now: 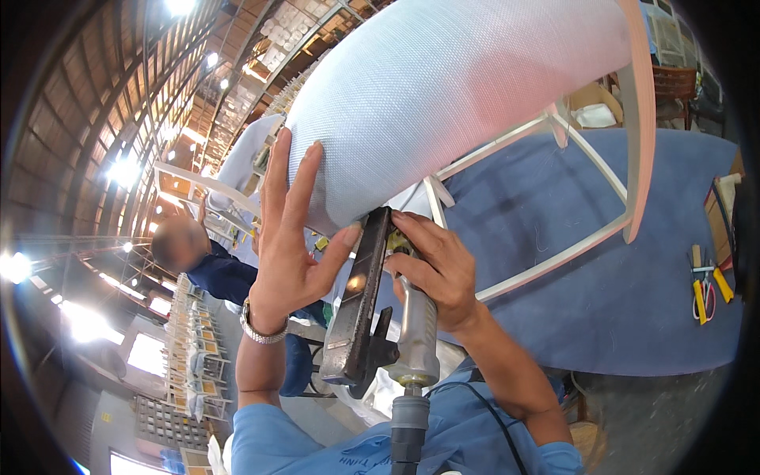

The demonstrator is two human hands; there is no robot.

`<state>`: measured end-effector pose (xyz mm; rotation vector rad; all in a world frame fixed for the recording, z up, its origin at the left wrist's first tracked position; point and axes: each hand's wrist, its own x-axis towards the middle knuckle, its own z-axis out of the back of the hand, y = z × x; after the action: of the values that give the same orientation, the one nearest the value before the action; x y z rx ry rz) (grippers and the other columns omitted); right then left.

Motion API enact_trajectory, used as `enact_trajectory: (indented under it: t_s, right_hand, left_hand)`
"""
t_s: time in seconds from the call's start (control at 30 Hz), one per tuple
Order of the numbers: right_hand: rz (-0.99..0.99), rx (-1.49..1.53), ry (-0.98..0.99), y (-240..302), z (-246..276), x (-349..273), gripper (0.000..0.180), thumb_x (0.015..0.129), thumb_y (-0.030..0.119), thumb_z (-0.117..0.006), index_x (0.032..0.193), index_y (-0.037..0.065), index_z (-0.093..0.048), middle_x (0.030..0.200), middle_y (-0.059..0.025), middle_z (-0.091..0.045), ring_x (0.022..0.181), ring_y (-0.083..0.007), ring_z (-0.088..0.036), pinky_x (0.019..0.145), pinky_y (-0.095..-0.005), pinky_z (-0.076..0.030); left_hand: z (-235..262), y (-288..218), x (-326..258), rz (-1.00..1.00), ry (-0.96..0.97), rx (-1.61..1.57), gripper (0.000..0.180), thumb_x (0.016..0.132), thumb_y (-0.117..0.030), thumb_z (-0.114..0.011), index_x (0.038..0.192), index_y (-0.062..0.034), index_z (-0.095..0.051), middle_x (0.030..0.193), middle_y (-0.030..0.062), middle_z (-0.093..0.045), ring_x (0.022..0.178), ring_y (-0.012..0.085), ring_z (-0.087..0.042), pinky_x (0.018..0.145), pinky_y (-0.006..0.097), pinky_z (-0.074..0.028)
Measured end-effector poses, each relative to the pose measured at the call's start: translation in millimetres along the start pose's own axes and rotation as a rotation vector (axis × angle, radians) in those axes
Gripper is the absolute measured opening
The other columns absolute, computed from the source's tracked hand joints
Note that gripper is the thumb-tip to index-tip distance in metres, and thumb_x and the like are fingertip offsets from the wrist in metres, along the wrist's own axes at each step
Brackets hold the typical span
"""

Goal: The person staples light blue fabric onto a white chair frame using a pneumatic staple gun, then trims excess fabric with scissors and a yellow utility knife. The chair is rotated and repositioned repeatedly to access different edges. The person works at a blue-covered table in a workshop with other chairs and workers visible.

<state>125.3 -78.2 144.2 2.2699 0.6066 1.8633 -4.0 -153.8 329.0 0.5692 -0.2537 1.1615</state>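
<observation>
The left hand [289, 237] lies flat and open against the pale blue fabric seat [443, 87] of a chair tipped on its side, fingers spread upward over the curved edge and the thumb reaching right to the fabric's lower edge, next to the tip of the stapler [372, 309]; it grips nothing, only presses the cloth. A metal watch [261, 331] sits on that wrist. The right hand [435, 269] is wrapped around the silver body of the stapler, fingers curled over its top end, with the nose of the tool set against the seat's underside just beside the left thumb. The stapler's long dark magazine runs down and left from the nose, and a grey hose fitting [409, 431] hangs from the handle's base. The chair's white frame [554, 261] stretches to the right over a blue table [633, 301], well apart from the hands. Yellow-handled tools [703, 289] lie near the table's right edge. Another person in a dark blue shirt [226, 277] is behind the left wrist, with rows of chairs [194, 372] beyond.
</observation>
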Motion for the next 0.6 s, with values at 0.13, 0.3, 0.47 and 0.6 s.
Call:
enact_trajectory:
  t_s: [0.13, 0.3, 0.47, 0.6]
  right_hand:
    - [-0.020, -0.002, 0.021, 2, 2, -2, 0.028, 0.075, 0.017, -0.077, 0.103, 0.012, -0.073, 0.132, -0.0190, -0.068, 0.115, -0.0385, -0.068, 0.085, -0.0402, -0.054]
    - [-0.016, 0.054, 0.052, -4, 11, -1, 0.031, 0.076, 0.013, -0.078, 0.106, 0.011, -0.073, 0.132, -0.0206, -0.068, 0.113, -0.0391, -0.069, 0.087, -0.0421, -0.055]
    - [0.008, 0.021, 0.108, 3, 8, 12, 0.029, 0.079, 0.015, -0.077, 0.108, 0.010, -0.073, 0.133, -0.0210, -0.067, 0.115, -0.0390, -0.069, 0.088, -0.0423, -0.056]
    - [0.020, 0.040, 0.087, 3, 4, 12, 0.027, 0.081, 0.015, -0.077, 0.107, 0.010, -0.072, 0.132, -0.0214, -0.068, 0.114, -0.0395, -0.069, 0.090, -0.0424, -0.056]
  left_hand:
    - [-22, 18, -23, 0.264, -0.311, -0.581, 0.093, 0.099, -0.048, -0.064, 0.165, -0.0036, -0.016, 0.169, 0.0268, -0.016, 0.153, 0.0405, -0.029, 0.122, 0.051, -0.026]
    - [-104, 9, -58, 0.604, -0.564, -0.854, 0.098, 0.102, -0.062, -0.052, 0.164, 0.0007, -0.009, 0.161, 0.0216, -0.028, 0.144, 0.0309, -0.039, 0.117, 0.043, -0.032]
    - [-154, -10, -69, 0.741, -0.585, -1.116, 0.101, 0.100, -0.068, -0.052, 0.161, 0.0038, -0.017, 0.152, 0.0189, -0.042, 0.135, 0.0258, -0.046, 0.115, 0.038, -0.035]
    - [-171, -17, -60, 0.740, -0.733, -1.083, 0.091, 0.100, -0.069, -0.051, 0.151, 0.0054, -0.034, 0.129, 0.0144, -0.057, 0.112, 0.0203, -0.056, 0.098, 0.034, -0.045]
